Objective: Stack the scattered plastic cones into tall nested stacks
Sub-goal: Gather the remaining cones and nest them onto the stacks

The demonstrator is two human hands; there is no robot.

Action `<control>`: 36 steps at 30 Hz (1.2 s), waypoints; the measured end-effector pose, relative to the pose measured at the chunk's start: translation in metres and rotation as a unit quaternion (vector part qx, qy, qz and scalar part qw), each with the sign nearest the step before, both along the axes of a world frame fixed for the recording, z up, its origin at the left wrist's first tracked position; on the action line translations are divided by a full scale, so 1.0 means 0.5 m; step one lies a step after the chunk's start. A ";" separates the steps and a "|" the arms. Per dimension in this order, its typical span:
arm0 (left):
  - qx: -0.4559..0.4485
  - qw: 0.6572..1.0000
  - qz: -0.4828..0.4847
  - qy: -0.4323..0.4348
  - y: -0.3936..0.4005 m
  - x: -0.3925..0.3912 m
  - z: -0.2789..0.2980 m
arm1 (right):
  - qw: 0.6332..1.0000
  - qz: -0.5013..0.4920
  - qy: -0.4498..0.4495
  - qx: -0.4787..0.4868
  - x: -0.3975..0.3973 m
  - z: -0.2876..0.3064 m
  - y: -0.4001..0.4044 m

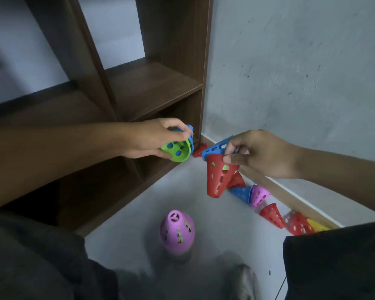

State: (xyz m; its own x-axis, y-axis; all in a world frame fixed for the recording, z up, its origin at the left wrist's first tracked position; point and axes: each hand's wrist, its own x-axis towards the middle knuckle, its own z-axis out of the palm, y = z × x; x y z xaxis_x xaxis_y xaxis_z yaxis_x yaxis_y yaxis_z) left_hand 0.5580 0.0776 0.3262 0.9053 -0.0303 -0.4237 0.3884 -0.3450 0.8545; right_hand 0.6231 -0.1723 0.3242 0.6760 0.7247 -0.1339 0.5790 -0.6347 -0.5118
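Both forearms are bare; a short black fabric sleeve (333, 256) covers the right upper arm, dark grey cloth trousers (30, 256) the legs.

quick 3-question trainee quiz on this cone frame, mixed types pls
1. True or false: the left hand holds a green cone nested with a blue one.
2. What stands upright on the floor nearest the person? A) purple cone stack B) yellow cone C) blue cone
3. Fill in: the right hand pinches a blue cone and a ___ cone.

Key: 1 true. 2 A, the purple cone stack. 3 red.
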 end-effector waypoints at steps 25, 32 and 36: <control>-0.233 0.957 0.171 -0.014 -0.001 -0.097 0.025 | 0.983 0.072 0.064 0.157 -0.108 0.064 0.043; -0.279 0.951 0.123 0.055 -0.001 -0.108 0.038 | 0.985 0.066 0.052 0.150 -0.106 0.054 0.042; -0.278 0.950 0.128 0.055 -0.002 -0.112 0.038 | 0.985 0.069 0.052 0.151 -0.107 0.050 0.039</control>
